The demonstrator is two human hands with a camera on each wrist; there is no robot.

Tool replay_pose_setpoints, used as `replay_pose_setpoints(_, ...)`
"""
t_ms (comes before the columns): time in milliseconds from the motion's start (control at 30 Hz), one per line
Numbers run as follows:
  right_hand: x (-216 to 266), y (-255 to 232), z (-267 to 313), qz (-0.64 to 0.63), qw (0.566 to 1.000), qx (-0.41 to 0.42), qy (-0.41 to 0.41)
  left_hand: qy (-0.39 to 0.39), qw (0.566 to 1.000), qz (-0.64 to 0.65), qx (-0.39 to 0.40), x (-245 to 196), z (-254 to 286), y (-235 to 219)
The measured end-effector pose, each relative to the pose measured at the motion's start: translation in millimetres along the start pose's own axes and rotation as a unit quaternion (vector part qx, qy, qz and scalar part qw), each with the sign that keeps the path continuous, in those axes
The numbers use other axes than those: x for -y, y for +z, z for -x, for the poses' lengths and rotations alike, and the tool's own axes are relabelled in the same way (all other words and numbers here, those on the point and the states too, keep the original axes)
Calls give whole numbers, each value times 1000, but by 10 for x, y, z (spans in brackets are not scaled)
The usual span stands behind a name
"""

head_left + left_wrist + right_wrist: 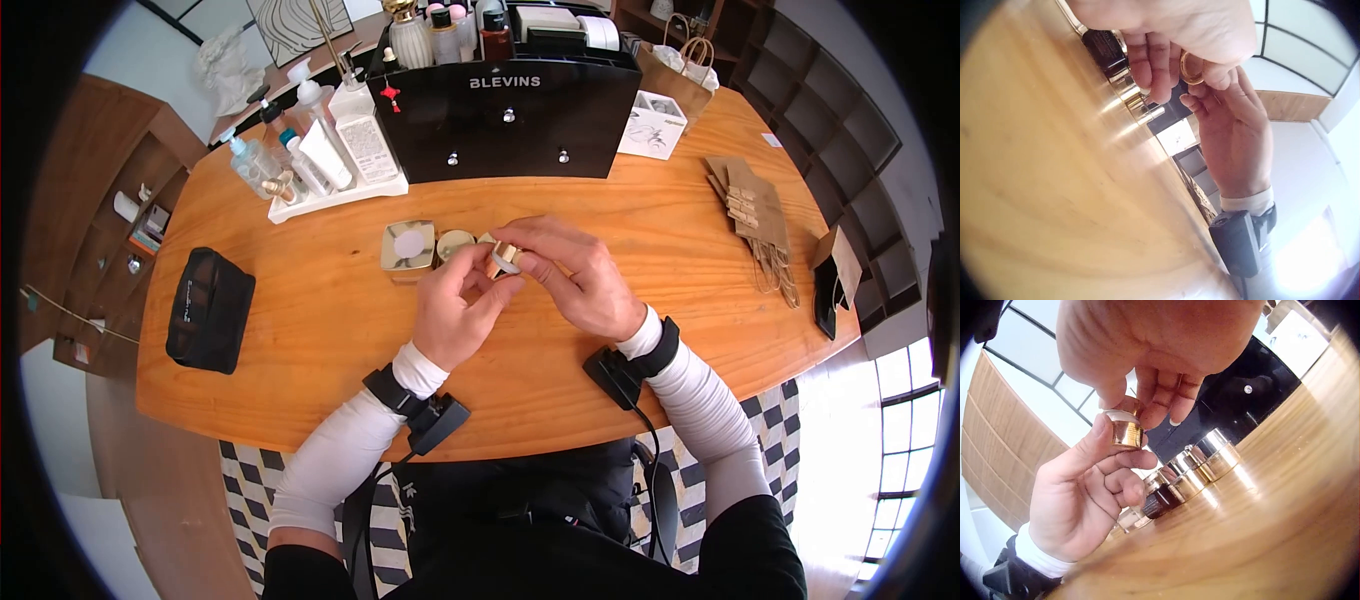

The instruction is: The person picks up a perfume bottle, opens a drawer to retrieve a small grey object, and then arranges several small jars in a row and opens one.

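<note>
Above the table, my left hand (455, 315) holds a small gold cosmetic jar (1127, 433) between thumb and fingers. From the other side, my right hand (590, 285) pinches the jar's gold lid (1129, 404). A white band shows between lid and body in the right wrist view. In the left wrist view only the lid's round gold edge (1185, 65) appears, the rest hidden by the fingers. Just beyond the hands stand a square gold-topped jar (408, 243) and a round gold-lidded jar (456, 243); fingers partly cover another gold item beside them.
A black BLEVINS drawer box (500, 120) stands at the back, bottles on top. Left of it, a white tray (340, 203) carries pump bottles and tubes. A black pouch (210, 310) lies far left; brown paper bags (755, 205) lie right, near a white box (652, 125).
</note>
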State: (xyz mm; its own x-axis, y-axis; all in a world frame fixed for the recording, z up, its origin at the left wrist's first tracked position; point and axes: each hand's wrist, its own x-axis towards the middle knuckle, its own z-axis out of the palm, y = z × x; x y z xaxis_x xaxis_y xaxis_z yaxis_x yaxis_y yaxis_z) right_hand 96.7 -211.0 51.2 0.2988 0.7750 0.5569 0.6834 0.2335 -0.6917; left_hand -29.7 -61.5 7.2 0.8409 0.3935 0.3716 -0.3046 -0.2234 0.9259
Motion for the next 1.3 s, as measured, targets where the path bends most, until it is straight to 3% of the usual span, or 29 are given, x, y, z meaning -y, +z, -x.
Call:
replay_pose_setpoints(267,-3,48,2,24,999,-36,-14,8,1000,-20,-19,-25,35,3)
replay_pose_setpoints(333,16,26,9,10,999,-30,11,25,995,-87,33,-63,33,-41)
replay_pose_setpoints(500,-47,36,22,37,998,-46,36,68,984,-163,2,-170,25,20)
replay_pose_setpoints(600,-50,18,31,22,995,-48,90,83,978,-189,-1,-172,36,27)
replay_pose_setpoints(667,-22,-7,35,43,984,-26,173,90,978,-188,8,-161,50,24)
replay_pose_setpoints(767,-111,-40,50,109,984,2,144,138,968,-207,41,-148,53,31)
replay_pose_setpoints(900,-118,-28,54,64,987,5,145,161,972,-161,57,-129,38,35)
replay_pose_setpoints(1067,-42,-110,20,8,962,20,274,129,977,-156,65,-189,44,32)
replay_pose_setpoints(1200,-63,-127,-3,32,980,-21,196,127,979,-155,49,-145,31,17)
replay_pose_setpoints(1300,40,-74,-17,-36,990,-51,124,92,987,-131,14,-93,33,2)
